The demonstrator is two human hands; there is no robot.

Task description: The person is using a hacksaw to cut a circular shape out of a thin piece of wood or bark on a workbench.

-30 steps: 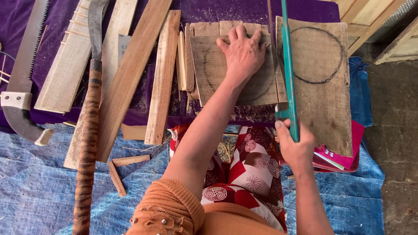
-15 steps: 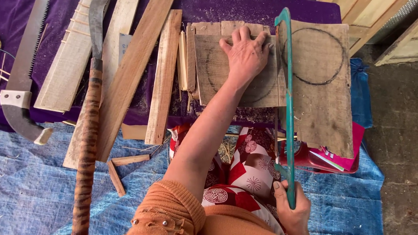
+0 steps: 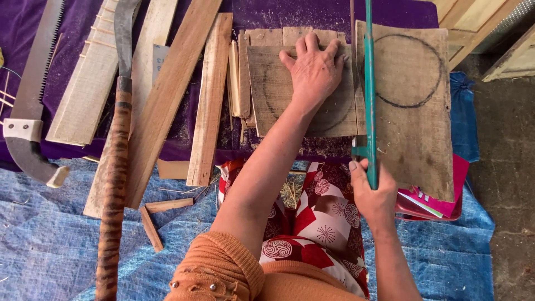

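- Far left: a long grey pruning saw with a curved dark handle [image 3: 28, 120] lies on the purple cloth-covered tabletop [image 3: 16, 33], teeth toward the planks.
- Beside it: a pale ribbed wooden slat [image 3: 83, 89], then a curved steel blade on a long striped brown-and-black handle [image 3: 114, 184], which runs down over the blue tarpaulin [image 3: 50, 245].
- Centre-left: a long reddish-brown wooden plank [image 3: 167, 106] lies on a slant; a narrower light wooden strip [image 3: 210, 100] lies just beside it. Two short wood offcuts [image 3: 159, 214] rest on the tarpaulin below.
- Centre: the left hand [image 3: 313, 72] lies flat, fingers spread, pressing a weathered grey board marked with a drawn circle [image 3: 273, 95]; its grip is fully open and holds nothing.
- Right of centre: the right hand [image 3: 372, 192] has its grip closed round the lower end of a teal-green metal saw frame [image 3: 369, 83], which stands in the gap between the pressed board and its neighbour. The blade itself is probably beneath the frame, but it cannot be made out clearly.
- Right: a second grey board with a black drawn circle [image 3: 412, 111] lies touching the saw's right side, overhanging a pink tray [image 3: 446, 206].
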